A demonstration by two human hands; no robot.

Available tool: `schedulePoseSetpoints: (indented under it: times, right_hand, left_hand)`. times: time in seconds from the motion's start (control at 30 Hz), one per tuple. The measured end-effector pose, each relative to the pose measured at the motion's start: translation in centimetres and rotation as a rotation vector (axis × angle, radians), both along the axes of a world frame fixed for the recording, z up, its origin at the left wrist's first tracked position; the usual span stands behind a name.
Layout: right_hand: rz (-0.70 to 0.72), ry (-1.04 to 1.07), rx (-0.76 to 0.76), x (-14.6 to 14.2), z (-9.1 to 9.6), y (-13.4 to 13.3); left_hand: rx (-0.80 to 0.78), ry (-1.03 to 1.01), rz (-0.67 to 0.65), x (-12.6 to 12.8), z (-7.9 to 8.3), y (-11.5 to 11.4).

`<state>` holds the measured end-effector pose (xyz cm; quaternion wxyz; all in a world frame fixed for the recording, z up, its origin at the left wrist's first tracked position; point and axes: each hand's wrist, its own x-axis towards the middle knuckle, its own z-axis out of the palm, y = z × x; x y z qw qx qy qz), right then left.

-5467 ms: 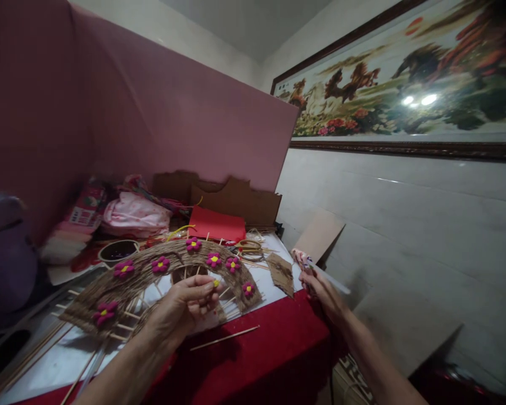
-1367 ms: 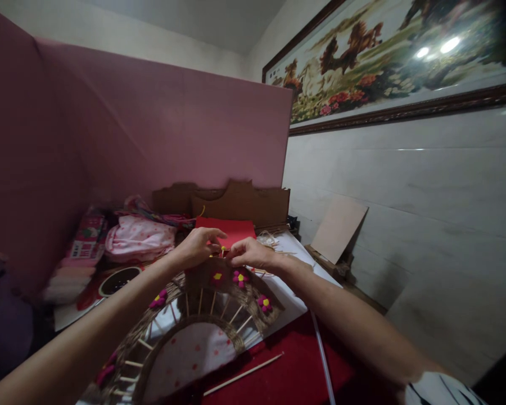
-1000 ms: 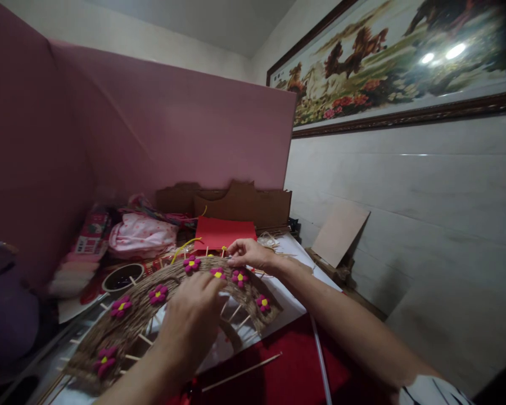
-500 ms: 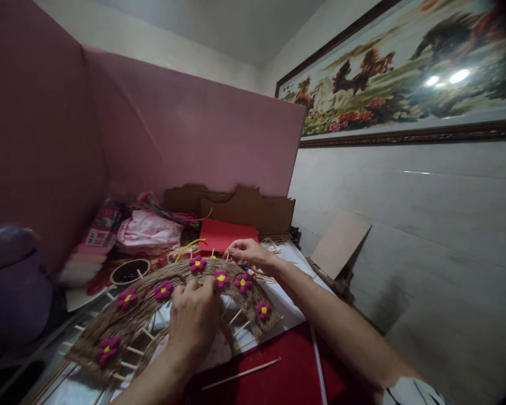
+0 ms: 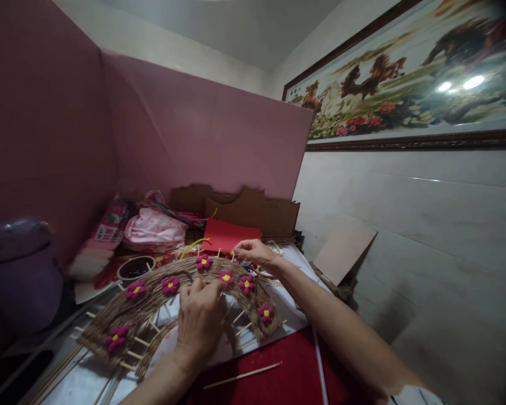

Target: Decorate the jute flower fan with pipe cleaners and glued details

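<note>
A fan-shaped arch (image 5: 152, 304) wound in brown twine lies in front of me, with thin pale sticks poking out along its edges. Several magenta flowers with yellow centres, such as this flower (image 5: 203, 261), dot its face. My left hand (image 5: 200, 315) is closed over the arch's inner edge near the middle, its fingertips partly hidden. Beyond the outer edge, my right hand (image 5: 255, 253) pinches a small yellow piece (image 5: 233, 253) at the tip of a short stick. What the yellow piece is made of, I cannot make out.
A loose thin stick (image 5: 242, 376) lies on the dark red surface (image 5: 274, 377) near me. Behind the arch are a dark-filled bowl (image 5: 135, 268), a red sheet (image 5: 231, 233), a pink cloth (image 5: 155, 229) and cardboard (image 5: 278, 219). A lidded purple bin (image 5: 21, 281) stands at left.
The whole view has shifted slightly, so everything appears a little further right. Both hands keep almost the same place on the arch and at the stick tip.
</note>
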<state>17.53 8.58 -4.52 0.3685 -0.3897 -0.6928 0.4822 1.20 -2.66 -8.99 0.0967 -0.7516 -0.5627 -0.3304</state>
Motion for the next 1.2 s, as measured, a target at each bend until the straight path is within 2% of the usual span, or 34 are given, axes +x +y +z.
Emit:
schedulePoseSetpoints:
  times: [0.5, 1.2]
  right_hand:
    - [-0.076, 0.038, 0.033, -0.10, 0.36, -0.51]
    - [-0.106, 0.021, 0.046, -0.27, -0.48, -0.04]
  left_hand:
    - [0.027, -0.056, -0.041, -0.23, -0.39, 0.24]
    - [0.079, -0.088, -0.078, -0.30, -0.72, 0.28]
